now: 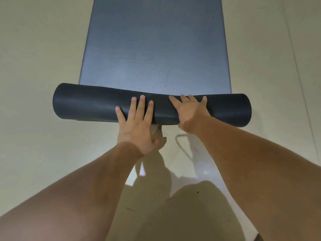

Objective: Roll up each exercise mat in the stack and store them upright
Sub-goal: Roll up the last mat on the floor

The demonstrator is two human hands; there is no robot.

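A dark blue-grey exercise mat (156,49) lies flat on the floor and stretches away from me. Its near end is wound into a thick dark roll (86,103) that lies across the view. My left hand (137,122) rests palm down on the roll's middle, fingers spread. To its right, my right hand (190,112) also presses flat on the roll, with its fingertips at the roll's far edge. Neither hand wraps around the roll. Whether more mats lie under the flat part I cannot tell.
Pale cream floor (38,66) surrounds the mat on both sides. A floor seam (298,66) runs away along the right. A foot (159,138) shows just behind the roll between my arms, and pale shorts (182,214) fill the bottom.
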